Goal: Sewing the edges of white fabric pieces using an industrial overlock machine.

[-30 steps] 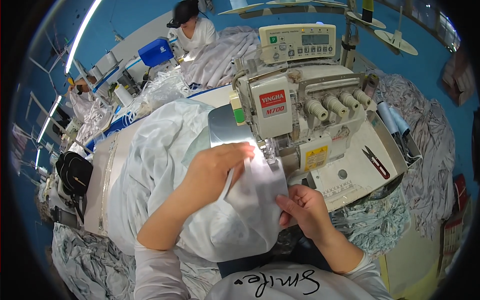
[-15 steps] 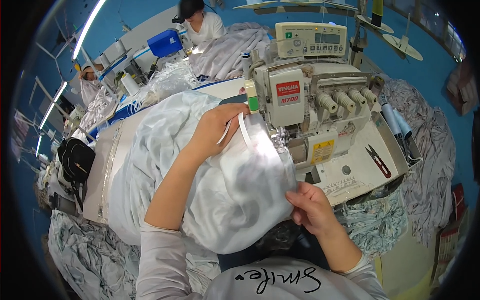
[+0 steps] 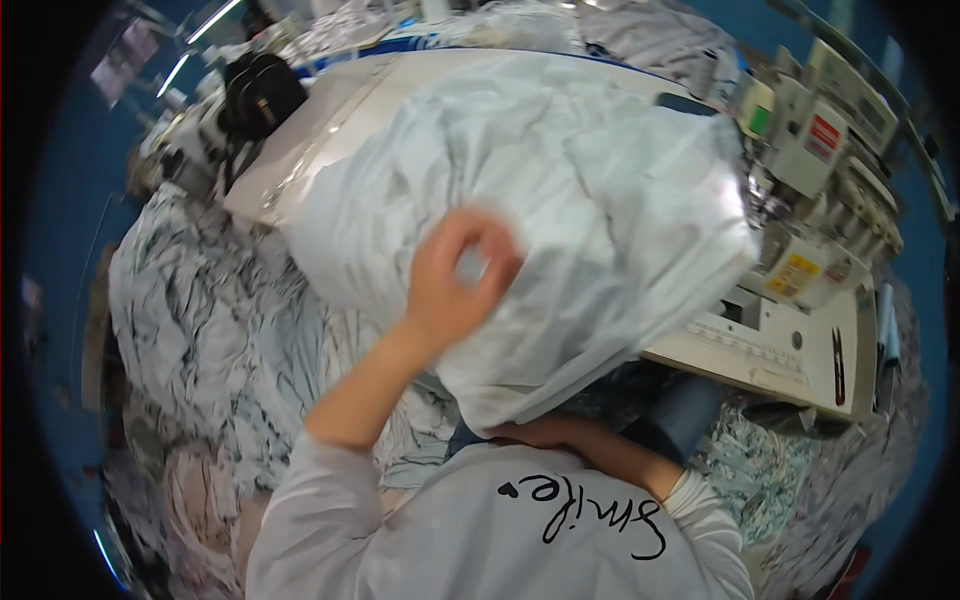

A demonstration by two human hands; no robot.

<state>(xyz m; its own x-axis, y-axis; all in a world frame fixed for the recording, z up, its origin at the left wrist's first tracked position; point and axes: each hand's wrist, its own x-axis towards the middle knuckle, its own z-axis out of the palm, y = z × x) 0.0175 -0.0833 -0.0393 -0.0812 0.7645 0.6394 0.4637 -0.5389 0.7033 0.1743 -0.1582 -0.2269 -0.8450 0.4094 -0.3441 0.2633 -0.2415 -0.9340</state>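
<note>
A large piece of thin white fabric [image 3: 560, 170] lies bunched over the sewing table and hangs toward my lap. Its right edge sits against the needle area of the overlock sewing machine [image 3: 815, 150]. My left hand [image 3: 462, 275] is over the middle of the fabric, thumb and fingers curled into a ring. Motion smears its fingertips, and I see nothing clear between them. Low at my lap, my right hand [image 3: 545, 430] reaches left to the fabric's near corner. Cloth partly hides its fingers, so its grip does not show.
Thread snips [image 3: 838, 365] lie on the machine's plate. A dark phone-like slab [image 3: 686, 104] rests beyond the fabric. At the table's left stands a black bag [image 3: 262, 95]. Heaped patterned cloth [image 3: 220, 300] fills the left side; more greenish cloth [image 3: 755, 470] lies below the machine.
My left hand has left the fabric's edge by the needle and come nearer to me. My right hand has moved left to my lap. The view has turned, putting the machine farther right.
</note>
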